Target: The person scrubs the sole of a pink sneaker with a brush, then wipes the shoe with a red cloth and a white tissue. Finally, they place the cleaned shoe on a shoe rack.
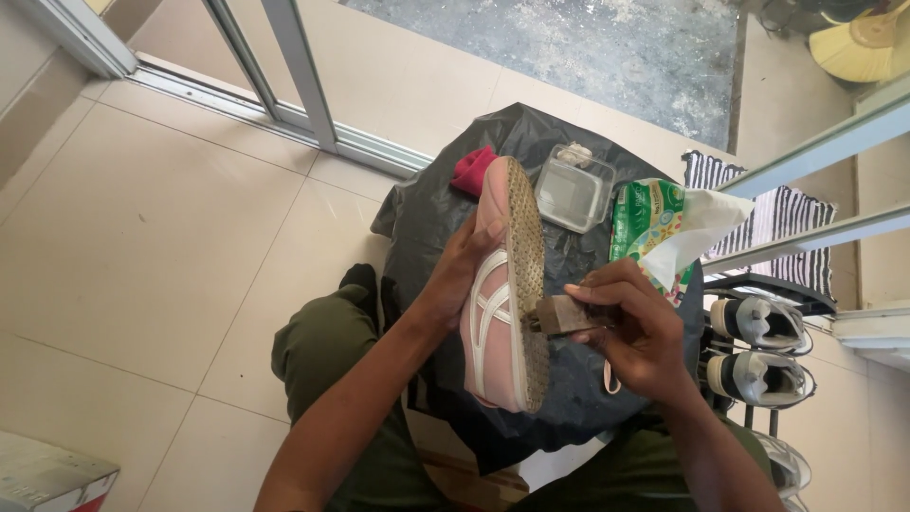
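Brush on sole edge, shoe held on its side.
Left hand (464,270) clenched round pink shoe (498,313) from upper side, sole facing right, long axis running away from body over black bag (427,218). Right hand (640,332) gripping brush (564,315), bristles touching sole at mid-length, probably at the rim. Right hand nearer sole; clear tub (573,190) well beyond toe.

tiled floor (161,237); black plastic sheet (427,213) | clear tub (573,194); wipes pack (649,223)
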